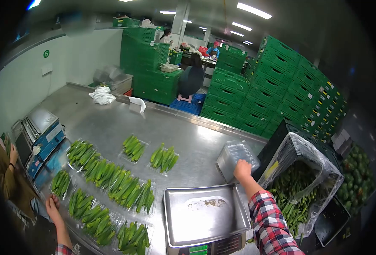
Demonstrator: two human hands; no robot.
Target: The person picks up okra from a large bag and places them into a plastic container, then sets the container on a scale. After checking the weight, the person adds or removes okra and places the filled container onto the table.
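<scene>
A long steel table (111, 123) fills the middle of the view, and tall stacks of green crates (281, 80) are ranged behind it and to the right. At the table's right end a dark crate lined with clear plastic (307, 155) is seen, with loose okra (290, 191) heaped inside it. A weighing scale with a bare steel pan (224, 204) is set on the near edge of the table, just left of the plaid right sleeve. On the far left a blue machine (45, 138) is placed on the table, and a co-worker in a brown sleeve (7, 182) is partly seen beside it. A crumpled white cloth (101, 95) is left near the back rail.

Clear trays filled with okra (124, 187) are laid close together in rows over the left half of the table. Two more filled trays (132, 148) lie a little apart behind them.

A stack of empty clear trays (234, 154) lies on the table between the scale and the lined crate, tilted on its side. The right hand (242, 170) is laid on the near edge of this stack, with its fingers bent over the plastic. Whether a tray is gripped cannot be told, as only the back of the hand is shown.

The left hand (52, 207) is held at the table's near left edge, fingers loosely spread and nothing in them. It is just beside the small end tray of okra (60, 182).
</scene>
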